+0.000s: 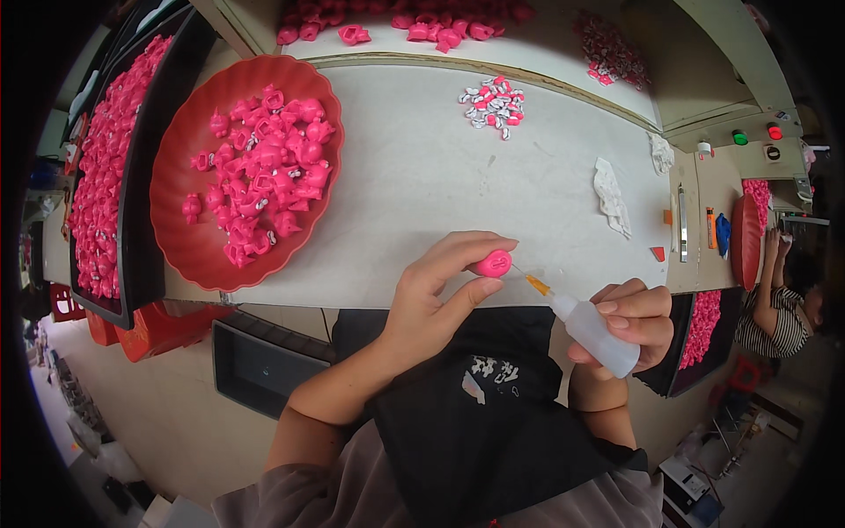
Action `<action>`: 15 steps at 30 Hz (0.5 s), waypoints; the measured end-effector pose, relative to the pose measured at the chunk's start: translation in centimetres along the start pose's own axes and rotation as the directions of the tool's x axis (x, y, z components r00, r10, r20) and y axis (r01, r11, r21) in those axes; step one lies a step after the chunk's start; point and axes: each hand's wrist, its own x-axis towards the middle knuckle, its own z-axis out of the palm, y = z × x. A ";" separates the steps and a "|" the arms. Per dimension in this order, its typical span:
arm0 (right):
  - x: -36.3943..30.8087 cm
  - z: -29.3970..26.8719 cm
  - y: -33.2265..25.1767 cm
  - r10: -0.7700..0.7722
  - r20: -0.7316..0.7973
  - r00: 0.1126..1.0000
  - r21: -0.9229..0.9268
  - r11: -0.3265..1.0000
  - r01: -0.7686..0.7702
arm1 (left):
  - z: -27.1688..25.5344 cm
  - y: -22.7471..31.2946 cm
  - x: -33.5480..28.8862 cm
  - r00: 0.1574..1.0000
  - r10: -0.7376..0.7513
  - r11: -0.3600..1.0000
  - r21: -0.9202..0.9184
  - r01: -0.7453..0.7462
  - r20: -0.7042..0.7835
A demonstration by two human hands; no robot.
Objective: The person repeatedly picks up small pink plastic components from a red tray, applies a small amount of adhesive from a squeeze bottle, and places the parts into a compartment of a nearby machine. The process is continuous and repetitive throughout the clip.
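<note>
Between the thumb and fingers of my left hand (444,286) is a small pink plastic figure part (494,264), held over the near edge of the table. My right hand (635,324) is wrapped round a translucent white squeeze bottle (596,336), tilted with its orange needle tip (537,284) toward the pink part. The thin needle ends close beside the part; whether it touches cannot be made out. On the table beyond my hands lies a loose pile of small white and pink pieces (493,106).
A red scalloped bowl (180,132) with many pink parts stands at left, beside a black tray (132,255) full of them. More pink parts (449,33) lie on the back shelf. Crumpled white tissue (611,198) is at right. A co-worker (779,304) sits far right.
</note>
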 end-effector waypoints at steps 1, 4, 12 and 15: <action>0.0 0.1 -0.1 0.003 0.004 1.000 -0.019 1.000 -0.003 | 0.0 0.1 0.0 1.000 0.020 0.999 0.042 -0.020 -0.002; -0.1 0.3 -0.2 0.008 0.022 1.000 -0.061 0.998 -0.007 | -0.2 0.4 -0.1 0.999 -0.008 0.998 0.055 0.006 0.043; -0.1 0.2 -0.3 -0.016 0.073 0.997 -0.130 0.991 0.025 | 0.0 0.5 0.0 0.999 0.027 0.993 0.116 -0.030 0.028; -0.3 0.0 -0.5 -0.003 0.095 0.995 -0.137 0.990 0.016 | 0.1 0.4 0.1 0.996 0.092 0.974 0.208 -0.093 0.013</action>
